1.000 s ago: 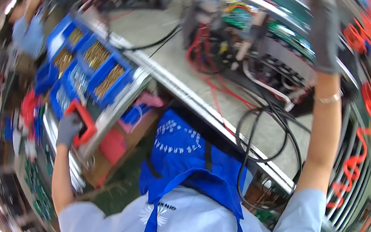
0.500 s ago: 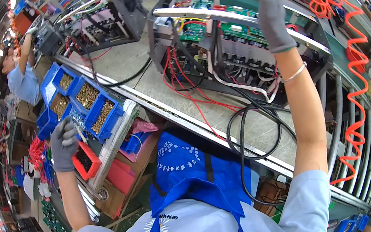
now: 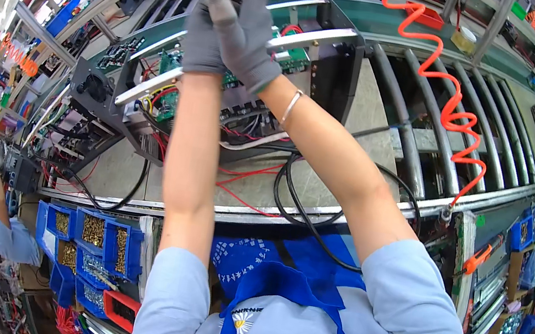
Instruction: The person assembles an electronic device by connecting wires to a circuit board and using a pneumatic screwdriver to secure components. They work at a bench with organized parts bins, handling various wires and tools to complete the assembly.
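Both my hands wear grey gloves and meet over the open metal chassis [image 3: 339, 66], which holds green circuit boards and wiring. My left hand [image 3: 202, 41] is upright beside my right, its fingers partly hidden and blurred. My right hand [image 3: 251, 42] overlaps it, fingers curled toward the left. What lies between them, if anything, I cannot make out. Under my forearms runs a silver bar [image 3: 147, 86] along the chassis. Red wires [image 3: 248, 176] and a thick black cable [image 3: 291, 192] trail from it onto the bench.
Blue bins [image 3: 104, 232] of brass-coloured fasteners and a red bin [image 3: 119, 308] stand at left. A second chassis [image 3: 87, 93] sits left on the bench. Metal rollers [image 3: 419, 135] lie to the right, under a coiled orange hose [image 3: 454, 113]. A co-worker [image 3: 12, 235] works at far left.
My left hand has risen from beside the parts bins up to the chassis and met my right hand. The view has swung to the right.
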The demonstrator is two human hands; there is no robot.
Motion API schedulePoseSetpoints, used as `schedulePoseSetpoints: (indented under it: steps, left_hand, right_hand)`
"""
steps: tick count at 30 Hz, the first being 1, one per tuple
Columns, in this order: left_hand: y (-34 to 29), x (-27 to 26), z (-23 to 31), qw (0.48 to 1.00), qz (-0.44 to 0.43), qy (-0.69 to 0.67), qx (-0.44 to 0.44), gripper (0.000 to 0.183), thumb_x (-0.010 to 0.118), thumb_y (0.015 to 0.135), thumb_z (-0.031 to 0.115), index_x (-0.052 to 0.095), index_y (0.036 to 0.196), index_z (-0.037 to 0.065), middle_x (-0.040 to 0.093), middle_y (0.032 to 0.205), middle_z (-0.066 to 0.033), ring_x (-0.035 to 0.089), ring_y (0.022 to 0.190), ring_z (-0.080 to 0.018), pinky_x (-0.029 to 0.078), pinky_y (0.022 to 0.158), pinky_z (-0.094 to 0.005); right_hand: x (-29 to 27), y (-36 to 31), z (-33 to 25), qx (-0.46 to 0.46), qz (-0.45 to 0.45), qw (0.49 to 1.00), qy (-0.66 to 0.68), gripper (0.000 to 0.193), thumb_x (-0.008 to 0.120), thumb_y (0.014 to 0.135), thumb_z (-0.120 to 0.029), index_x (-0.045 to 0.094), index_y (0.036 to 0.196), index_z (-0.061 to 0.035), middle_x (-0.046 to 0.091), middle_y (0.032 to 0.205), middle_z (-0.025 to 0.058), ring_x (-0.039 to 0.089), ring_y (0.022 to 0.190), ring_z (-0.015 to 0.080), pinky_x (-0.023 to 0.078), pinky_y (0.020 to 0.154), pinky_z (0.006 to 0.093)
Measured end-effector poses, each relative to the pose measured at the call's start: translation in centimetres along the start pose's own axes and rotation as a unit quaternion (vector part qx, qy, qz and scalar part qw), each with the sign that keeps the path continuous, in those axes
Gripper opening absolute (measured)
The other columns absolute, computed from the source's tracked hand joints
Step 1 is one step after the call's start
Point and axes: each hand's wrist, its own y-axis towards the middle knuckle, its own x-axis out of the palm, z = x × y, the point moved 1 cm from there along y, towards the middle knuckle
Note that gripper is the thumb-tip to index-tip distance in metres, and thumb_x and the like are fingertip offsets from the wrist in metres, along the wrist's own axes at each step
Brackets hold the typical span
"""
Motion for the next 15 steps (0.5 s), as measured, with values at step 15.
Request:
schedulePoseSetpoints:
  steps: [15]
  left_hand:
    - [-15.0, -13.6, 13.8, 0.934, 0.204, -0.145, -0.255, 0.017, 0.055, 0.098, 0.009, 0.062, 0.109, 0.000, 0.066, 0.092, -0.0060, 0.065, 0.074, -0.0127, 0.054, 0.064, -0.0227]
  right_hand:
    - [-2.1, 2.5, 11.8, -0.099, -0.224, 0.936, -0.252, 0.037, 0.050, 0.085, -0.008, 0.057, 0.121, 0.0000, 0.061, 0.117, 0.0131, 0.058, 0.109, 0.0262, 0.045, 0.094, 0.0382]
